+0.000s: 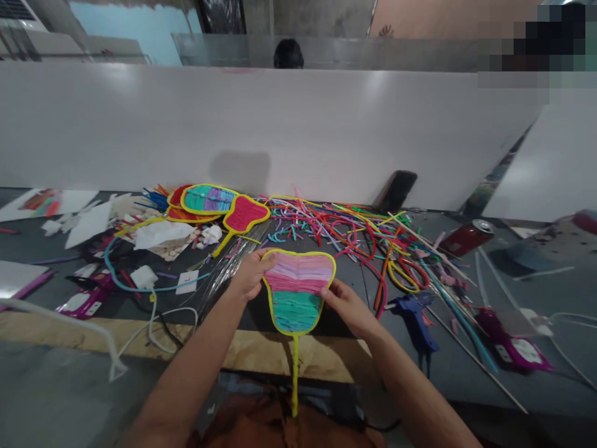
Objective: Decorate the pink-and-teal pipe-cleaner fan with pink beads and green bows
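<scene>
Between my hands is a pipe-cleaner fan (298,292) with a yellow outline, pink and lilac rows above and teal rows below. Its yellow stem (295,373) points down toward my body. My left hand (249,274) pinches the upper left edge, thumb on the front face. On the right edge, my right hand (345,305) grips lower down, with its fingers partly behind the piece. Beyond it lie a red fan shape (246,213) with a yellow rim and a teal and purple one (208,199), overlapping each other.
Loose pipe cleaners (326,224) sprawl across the table's back. A blue glue gun (416,323) lies right of my right hand, near a soda can (469,236) and a leaning phone (398,190). White cables (153,330) run at left. A white partition (280,124) stands behind.
</scene>
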### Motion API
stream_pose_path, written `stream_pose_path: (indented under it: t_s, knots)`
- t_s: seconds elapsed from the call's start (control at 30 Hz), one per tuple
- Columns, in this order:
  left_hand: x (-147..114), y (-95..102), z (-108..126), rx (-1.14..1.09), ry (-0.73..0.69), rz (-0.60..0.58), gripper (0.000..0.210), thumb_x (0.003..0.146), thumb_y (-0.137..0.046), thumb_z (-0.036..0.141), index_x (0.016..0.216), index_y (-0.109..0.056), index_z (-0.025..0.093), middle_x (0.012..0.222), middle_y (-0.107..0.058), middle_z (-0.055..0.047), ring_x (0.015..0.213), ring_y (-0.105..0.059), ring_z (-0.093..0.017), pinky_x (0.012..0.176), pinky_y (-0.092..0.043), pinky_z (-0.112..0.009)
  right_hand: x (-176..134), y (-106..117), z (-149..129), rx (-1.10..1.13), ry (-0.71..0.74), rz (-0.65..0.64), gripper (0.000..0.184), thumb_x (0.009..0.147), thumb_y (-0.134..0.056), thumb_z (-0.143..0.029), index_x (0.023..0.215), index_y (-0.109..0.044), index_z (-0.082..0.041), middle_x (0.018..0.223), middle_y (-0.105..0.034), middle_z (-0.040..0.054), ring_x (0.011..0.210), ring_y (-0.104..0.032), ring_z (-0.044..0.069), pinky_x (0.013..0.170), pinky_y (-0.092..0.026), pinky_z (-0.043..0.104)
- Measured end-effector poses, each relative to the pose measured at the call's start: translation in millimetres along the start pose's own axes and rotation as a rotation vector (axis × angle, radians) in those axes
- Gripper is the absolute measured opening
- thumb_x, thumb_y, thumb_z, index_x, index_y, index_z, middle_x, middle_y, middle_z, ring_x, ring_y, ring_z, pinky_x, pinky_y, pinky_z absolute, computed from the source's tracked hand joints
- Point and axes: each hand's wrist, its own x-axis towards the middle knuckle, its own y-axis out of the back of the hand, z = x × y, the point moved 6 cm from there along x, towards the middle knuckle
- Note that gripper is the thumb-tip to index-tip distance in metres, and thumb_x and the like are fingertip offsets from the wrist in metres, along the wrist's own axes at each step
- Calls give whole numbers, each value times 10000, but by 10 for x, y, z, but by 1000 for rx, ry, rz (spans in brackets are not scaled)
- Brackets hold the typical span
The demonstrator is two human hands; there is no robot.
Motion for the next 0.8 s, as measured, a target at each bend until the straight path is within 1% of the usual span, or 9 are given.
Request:
stream_pose_path:
  t_s: [0.1, 0.2, 0.3, 0.4, 0.47, 0.53, 0.6, 0.67, 0.8]
  knots:
    - [3, -11, -43, 44, 4, -15, 419, 547, -825, 386, 822, -669, 111, 694, -718, -48, 630, -661, -172, 680, -511, -301, 123, 185, -84, 97, 62, 162, 353, 748, -688, -469, 1027, -672, -252, 989, -680, 18, 796, -577, 140, 663, -458, 225]
    - [24, -16, -89, 126, -5, -15, 453, 566, -802, 434, 854, -667, 111, 722, -721, -61, 653, -662, -181, 688, -509, -311, 239, 265, -120, 125, 89, 197, 308, 727, -708, -454, 945, -686, -237, 914, -692, 17, 765, -594, 144, 708, -470, 252]
    - [67, 11, -116, 190, -28, 10, 480, 581, -785, 452, 894, -663, 110, 795, -723, -85, 712, -660, -205, 728, -501, -338, 311, 306, -130, -43, 109, 195, 303, 733, -678, -462, 895, -685, -205, 809, -687, 23, 714, -594, 151, 695, -475, 274]
    - [77, 86, -93, 252, -87, 84, 501, 619, -766, 416, 1012, -637, 133, 1025, -688, -110, 958, -626, -241, 875, -453, -355, 348, 389, -106, -236, 112, 236, 333, 750, -610, -496, 859, -681, -189, 734, -669, 23, 650, -577, 155, 638, -472, 287]
    - [12, 132, -37, 396, -186, 136, 478, 676, -724, 378, 1087, -606, 165, 1176, -616, -109, 1110, -550, -248, 964, -398, -364, 353, 467, -90, -315, 109, 277, 328, 740, -600, -489, 840, -680, -186, 716, -658, 28, 633, -562, 161, 619, -464, 295]
    - [-145, 124, 25, 693, -343, 157, 386, 727, -669, 339, 1076, -606, 187, 1208, -573, -103, 1164, -499, -254, 1007, -360, -395, 318, 554, -95, -372, 113, 333, 313, 708, -630, -454, 859, -676, -184, 793, -664, 52, 675, -562, 177, 648, -463, 314]
    - [-381, 71, 17, 1024, -479, 149, 236, 750, -638, 303, 960, -634, 197, 1154, -565, -93, 1189, -449, -265, 1043, -311, -434, 218, 626, -131, -462, 137, 401, 331, 690, -645, -420, 915, -665, -179, 948, -656, 91, 743, -570, 194, 694, -467, 335]
    - [-642, 38, -85, 1243, -506, 133, 124, 774, -614, 302, 848, -644, 208, 1103, -553, -85, 1218, -380, -289, 1042, -290, -470, 61, 642, -157, -583, 147, 424, 346, 726, -609, -404, 982, -639, -173, 1007, -639, 110, 752, -585, 193, 692, -475, 338]
    - [-1118, -53, -365, 1441, -446, 39, 106, 812, -576, 289, 821, -659, 223, 1098, -540, -84, 1160, -368, -299, 958, -324, -484, -324, 528, -44, -628, 25, 305, 321, 820, -496, -400, 1032, -578, -172, 791, -642, 57, 572, -583, 146, 533, -464, 272]
